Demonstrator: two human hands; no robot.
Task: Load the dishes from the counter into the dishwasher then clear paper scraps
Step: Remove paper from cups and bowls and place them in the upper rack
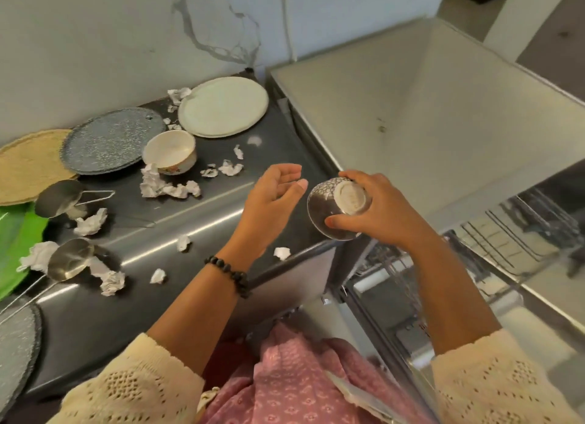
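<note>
At the far left edge a green tray (19,233) pokes out beneath a woven mat (28,165), and two metal ladles (60,198) lie bowl-down on the steel counter (177,227) among crumpled paper scraps (164,187). Farther back sit a speckled grey plate (112,140), a white bowl (171,152) standing upright just beside it, and a cream plate (223,107) near the wall. Over the counter's right end the left hand (272,198) hovers, palm turned right, fingers loosely spread and holding nothing; a dark bead bracelet (229,276) circles its wrist. Just beside it, the right hand (376,210) grips a patterned bowl (332,208) turned bottom-up, thumb against the near rim and fingers curled over the far side, forearm angled in from the near right. The bowl hangs above the gap between the counter and the open dishwasher (443,265), whose wire rack (506,240) shows below, blurred.
</note>
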